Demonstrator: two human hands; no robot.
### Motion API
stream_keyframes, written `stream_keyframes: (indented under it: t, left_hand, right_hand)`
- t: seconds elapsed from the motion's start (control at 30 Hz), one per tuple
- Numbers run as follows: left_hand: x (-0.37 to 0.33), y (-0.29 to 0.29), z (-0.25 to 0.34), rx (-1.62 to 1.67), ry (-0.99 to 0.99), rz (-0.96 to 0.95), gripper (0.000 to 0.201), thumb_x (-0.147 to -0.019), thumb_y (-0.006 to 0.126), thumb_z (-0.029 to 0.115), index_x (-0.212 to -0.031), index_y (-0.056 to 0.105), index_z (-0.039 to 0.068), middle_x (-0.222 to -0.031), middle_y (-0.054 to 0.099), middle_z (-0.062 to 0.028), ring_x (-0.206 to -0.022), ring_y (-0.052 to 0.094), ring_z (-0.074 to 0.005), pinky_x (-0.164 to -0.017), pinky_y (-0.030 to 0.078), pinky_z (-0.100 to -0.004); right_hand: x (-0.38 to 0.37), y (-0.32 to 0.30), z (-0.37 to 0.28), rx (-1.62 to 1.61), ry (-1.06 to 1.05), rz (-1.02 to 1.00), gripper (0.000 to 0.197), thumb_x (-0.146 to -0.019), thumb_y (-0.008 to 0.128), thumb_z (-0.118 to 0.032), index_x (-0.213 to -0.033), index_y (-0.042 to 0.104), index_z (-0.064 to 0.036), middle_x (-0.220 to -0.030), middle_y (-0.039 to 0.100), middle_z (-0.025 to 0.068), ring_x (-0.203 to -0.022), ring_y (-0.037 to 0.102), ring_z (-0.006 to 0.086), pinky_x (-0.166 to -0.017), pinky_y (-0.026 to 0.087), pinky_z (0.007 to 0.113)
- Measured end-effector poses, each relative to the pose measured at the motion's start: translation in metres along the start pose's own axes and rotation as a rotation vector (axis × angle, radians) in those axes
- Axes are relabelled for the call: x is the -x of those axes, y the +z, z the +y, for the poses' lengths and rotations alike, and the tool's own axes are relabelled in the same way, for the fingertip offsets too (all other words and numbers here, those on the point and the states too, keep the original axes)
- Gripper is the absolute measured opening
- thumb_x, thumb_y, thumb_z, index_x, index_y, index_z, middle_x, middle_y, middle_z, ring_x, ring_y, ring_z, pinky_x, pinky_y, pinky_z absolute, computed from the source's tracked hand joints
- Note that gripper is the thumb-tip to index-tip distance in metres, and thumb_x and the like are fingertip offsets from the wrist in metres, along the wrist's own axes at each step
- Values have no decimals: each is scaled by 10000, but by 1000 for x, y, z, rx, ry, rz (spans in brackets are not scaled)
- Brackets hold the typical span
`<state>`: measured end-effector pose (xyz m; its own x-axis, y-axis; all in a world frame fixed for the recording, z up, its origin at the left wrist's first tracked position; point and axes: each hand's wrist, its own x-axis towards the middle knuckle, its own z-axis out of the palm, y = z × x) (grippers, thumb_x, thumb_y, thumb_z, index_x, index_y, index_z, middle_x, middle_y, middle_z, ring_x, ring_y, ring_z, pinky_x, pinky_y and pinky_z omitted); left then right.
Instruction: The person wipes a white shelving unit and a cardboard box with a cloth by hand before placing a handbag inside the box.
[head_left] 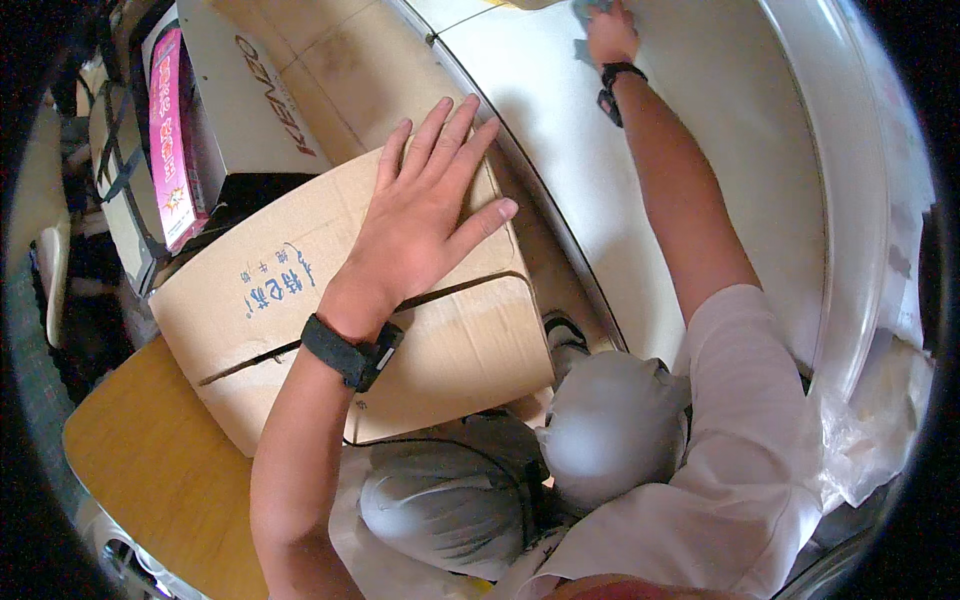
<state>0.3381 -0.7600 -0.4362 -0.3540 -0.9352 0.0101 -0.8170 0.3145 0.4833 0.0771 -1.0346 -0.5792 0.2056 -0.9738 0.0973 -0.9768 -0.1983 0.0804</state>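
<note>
My left hand lies flat on top of a brown cardboard box, its fingers spread. Blue print marks the box, and a slit between its flaps runs beneath my wrist. Far off at the upper right, my right hand reaches out over a smooth white surface. Its fingers are closed on a blue-green cloth, pressed down there; the cloth is partly hidden by the hand and cut off by the picture's edge. Both wrists wear black bands.
A wooden seat or tabletop extends under the box on the left. Beyond the box stand a pink package and a white carton with red lettering. A raised white rim borders the right, with clear plastic wrapping beside it.
</note>
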Motion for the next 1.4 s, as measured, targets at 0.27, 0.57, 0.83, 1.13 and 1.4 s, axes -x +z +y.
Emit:
stream_keyframes:
  t: [0.27,0.57,0.83,1.13,1.4]
  left_hand:
    - [-5,-3,3,-8,2,-21,702,-929,509,503,-1473,355,87,-1583,239,-122,-1470,183,-307,-1194,90,-497]
    - [-13,-7,7,1,55,-24,748,-891,558,515,-1470,358,85,-1571,260,-136,-1462,192,-337,-1184,101,-512]
    - [-8,-8,4,-14,14,-56,848,-858,573,563,-1489,309,62,-1577,236,-158,-1468,177,-339,-1182,84,-522]
    - [-9,-3,1,-22,25,-50,785,-890,560,514,-1485,322,60,-1575,237,-166,-1466,180,-347,-1175,95,-532]
    - [-7,-3,4,-34,43,-48,761,-894,558,495,-1479,336,62,-1569,253,-161,-1462,191,-339,-1176,103,-523]
  right_hand:
    - [-69,70,34,-873,451,460,204,-901,597,-185,-957,665,-1,-978,663,191,-911,624,343,-788,499,490]
    - [-68,102,60,-227,81,326,244,-796,696,-223,-903,691,-3,-831,641,241,-776,604,397,-740,498,486]
    - [10,15,-67,-547,-503,101,337,-763,691,-192,-1084,667,-94,-1020,617,124,-1026,575,308,-925,470,424]
    - [11,12,-16,-46,-323,-52,561,-793,695,-259,-1321,553,-133,-1404,453,140,-1224,442,360,-1041,386,461]
    - [-2,65,80,-44,-8,71,495,-876,538,-81,-1369,491,-77,-1392,487,163,-1254,457,390,-1058,395,484]
